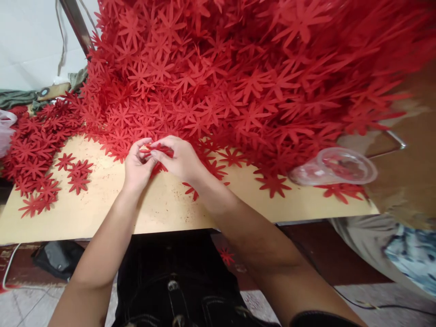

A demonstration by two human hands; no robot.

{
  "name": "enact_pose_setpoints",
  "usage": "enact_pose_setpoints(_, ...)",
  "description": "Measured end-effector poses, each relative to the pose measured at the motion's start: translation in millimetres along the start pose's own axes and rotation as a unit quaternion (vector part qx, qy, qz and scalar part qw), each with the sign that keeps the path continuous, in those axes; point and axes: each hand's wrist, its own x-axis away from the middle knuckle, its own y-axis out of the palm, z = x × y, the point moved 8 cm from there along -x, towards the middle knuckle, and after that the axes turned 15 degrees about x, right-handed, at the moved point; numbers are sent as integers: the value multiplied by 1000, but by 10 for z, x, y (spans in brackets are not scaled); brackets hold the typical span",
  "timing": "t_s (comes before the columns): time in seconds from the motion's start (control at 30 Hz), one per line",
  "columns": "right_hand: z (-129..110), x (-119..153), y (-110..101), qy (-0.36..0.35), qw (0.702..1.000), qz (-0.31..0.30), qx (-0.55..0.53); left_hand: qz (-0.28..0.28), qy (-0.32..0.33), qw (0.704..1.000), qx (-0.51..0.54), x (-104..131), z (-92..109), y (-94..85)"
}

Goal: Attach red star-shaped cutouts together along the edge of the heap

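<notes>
- My left hand (136, 164) and my right hand (179, 158) meet over the far half of the tan board (160, 209), fingertips pressed together on one red flower cutout (157, 149).
- Both hands are closed in a pinch on that cutout: left thumb and forefinger grip its left edge, right thumb and fingers hold its right side. Most of the piece is hidden between my fingers, so I cannot tell its full shape.
- The cutout sits just off the board, right at the foot of the big heap of red flower cutouts (245, 72), which rises from 10 o'clock round to 2 o'clock of my hands and fills the top of the view.
- At 9 o'clock, near the board's left edge, lies a thin scatter of loose flowers (41, 181), flat and mostly one layer deep, apart from my hands.
- At 3 o'clock a clear plastic cup (335, 165) lies on its side on the board, mouth toward the right, resting on a few stray flowers at the heap's edge.
- Just beside my right wrist, at about 5 o'clock, a single flower (192, 190) lies flat on the board.
- At the far right, another person's patterned clothing (413, 254) shows below the board's corner.
</notes>
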Motion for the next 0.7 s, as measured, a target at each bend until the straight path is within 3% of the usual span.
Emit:
enact_pose_setpoints(0.23,204,5,-52,80,995,44,-41,5,-8,1000,-11,27,-14,-15)
enact_pose_setpoints(0.47,170,7,-115,74,996,52,9,-5,11,1000,-15,54,74,16)
enact_pose_setpoints(0.57,159,0,-115,67,996,58,32,26,10,999,-24,43,60,-40)
enact_pose_setpoints(0.7,195,-30,-68,37,997,62,-37,43,8,999,-29,40,37,-74)
